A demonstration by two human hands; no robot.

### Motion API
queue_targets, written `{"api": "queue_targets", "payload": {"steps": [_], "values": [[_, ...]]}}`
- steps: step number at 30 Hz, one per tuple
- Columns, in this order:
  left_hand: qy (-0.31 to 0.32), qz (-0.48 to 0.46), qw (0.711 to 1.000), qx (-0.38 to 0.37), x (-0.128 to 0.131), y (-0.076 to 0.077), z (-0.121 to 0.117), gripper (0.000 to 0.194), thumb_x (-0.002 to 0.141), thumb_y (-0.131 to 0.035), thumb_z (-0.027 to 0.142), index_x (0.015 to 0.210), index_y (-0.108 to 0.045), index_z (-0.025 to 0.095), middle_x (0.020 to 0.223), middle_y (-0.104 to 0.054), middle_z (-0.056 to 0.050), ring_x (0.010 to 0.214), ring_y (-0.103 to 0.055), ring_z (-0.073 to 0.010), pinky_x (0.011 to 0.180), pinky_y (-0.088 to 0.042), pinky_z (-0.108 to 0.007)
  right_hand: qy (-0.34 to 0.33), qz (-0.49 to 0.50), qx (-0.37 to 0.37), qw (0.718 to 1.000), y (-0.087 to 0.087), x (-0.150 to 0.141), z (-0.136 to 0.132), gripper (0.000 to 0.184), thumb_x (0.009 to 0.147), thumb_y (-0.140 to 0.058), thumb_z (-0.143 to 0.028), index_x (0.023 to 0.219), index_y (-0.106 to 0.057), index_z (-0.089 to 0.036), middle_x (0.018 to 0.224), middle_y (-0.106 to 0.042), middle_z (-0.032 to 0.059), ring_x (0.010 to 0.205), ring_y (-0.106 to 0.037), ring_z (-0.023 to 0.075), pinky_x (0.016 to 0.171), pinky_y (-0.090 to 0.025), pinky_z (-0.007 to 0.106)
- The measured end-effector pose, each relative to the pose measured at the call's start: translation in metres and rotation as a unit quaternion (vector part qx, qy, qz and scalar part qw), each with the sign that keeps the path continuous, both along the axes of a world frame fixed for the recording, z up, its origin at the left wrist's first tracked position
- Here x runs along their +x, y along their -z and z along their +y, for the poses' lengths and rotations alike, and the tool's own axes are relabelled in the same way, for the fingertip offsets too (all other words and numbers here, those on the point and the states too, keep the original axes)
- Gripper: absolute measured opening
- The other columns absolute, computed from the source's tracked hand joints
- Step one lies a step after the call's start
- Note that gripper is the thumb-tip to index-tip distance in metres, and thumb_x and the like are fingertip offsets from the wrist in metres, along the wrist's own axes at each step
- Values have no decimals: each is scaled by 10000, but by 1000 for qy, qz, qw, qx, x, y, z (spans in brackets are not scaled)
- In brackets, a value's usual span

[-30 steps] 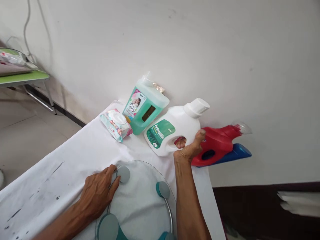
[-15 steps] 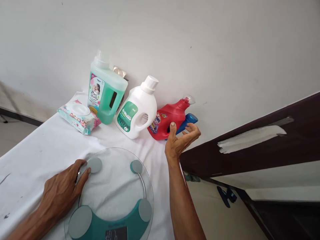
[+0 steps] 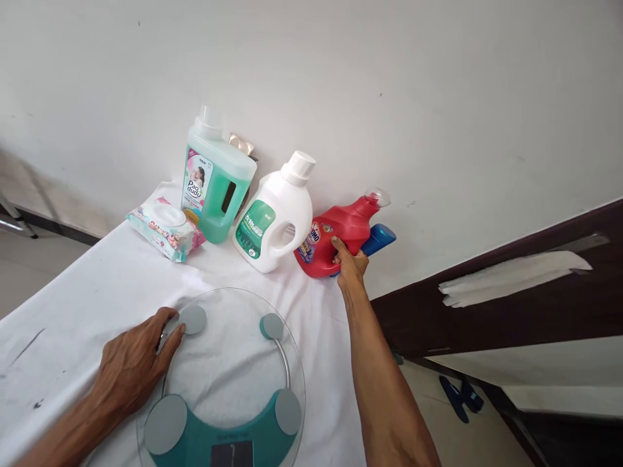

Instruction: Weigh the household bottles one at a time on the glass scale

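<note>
My right hand (image 3: 351,263) is closed round the handle of a red detergent bottle (image 3: 341,224), thumb on the near side. The bottle leans to the right, its clear cap by the wall. Behind it a blue bottle (image 3: 379,239) shows in part. My left hand (image 3: 134,360) grips the left rim of a round glass bathroom scale (image 3: 233,425), thumb on top; its other fingertips are partly hidden. The scale lies on a white cloth, its dark display at the bottom of the view.
A white detergent bottle (image 3: 280,217), a green bottle (image 3: 219,172) and a pack of wipes (image 3: 165,224) stand along the wall on the white cloth (image 3: 73,305). A small box (image 3: 242,144) is behind. Right of the table are a dark board (image 3: 525,285) and slippers (image 3: 460,395).
My right hand has gone from open beside the red bottle to closed on its handle. My left hand stays at the scale's rim. The whole view has shifted slightly.
</note>
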State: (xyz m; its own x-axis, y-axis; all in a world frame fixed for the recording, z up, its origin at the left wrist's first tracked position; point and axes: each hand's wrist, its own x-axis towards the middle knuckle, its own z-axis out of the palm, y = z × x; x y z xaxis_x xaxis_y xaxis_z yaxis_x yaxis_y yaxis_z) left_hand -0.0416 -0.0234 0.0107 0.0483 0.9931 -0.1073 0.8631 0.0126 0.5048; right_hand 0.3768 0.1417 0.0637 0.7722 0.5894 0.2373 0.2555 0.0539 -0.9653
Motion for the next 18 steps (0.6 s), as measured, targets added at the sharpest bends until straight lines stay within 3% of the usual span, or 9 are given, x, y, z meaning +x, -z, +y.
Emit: {"api": "queue_targets", "payload": {"steps": [6, 12, 18], "values": [[15, -4, 1000, 6, -1, -3, 0, 362, 1050, -337, 499, 1173, -598, 282, 885, -773, -7, 871, -747, -273, 691, -415, -329, -3, 48, 40, 998, -4, -18, -48, 516, 506, -945, -466, 613, -504, -220, 490, -437, -92, 464, -342, 70, 385, -314, 237], [14, 14, 1000, -2, -1, -4, 0, 405, 1046, -319, 507, 1204, -597, 258, 965, -783, -45, 945, -743, -309, 724, -425, -360, 27, 63, 47, 997, -18, -32, -146, 515, 473, -981, -386, 591, -514, -204, 462, -423, -92, 427, -334, 61, 371, -295, 236], [15, 25, 999, -14, 2, -10, -4, 420, 1049, -347, 492, 1252, -597, 221, 1014, -780, -77, 1003, -732, -331, 790, -443, -403, 1, 22, 72, 997, -57, -64, -241, 511, 472, -942, -251, 467, -432, -219, 423, -365, -91, 393, -314, 63, 388, -309, 268]]}}
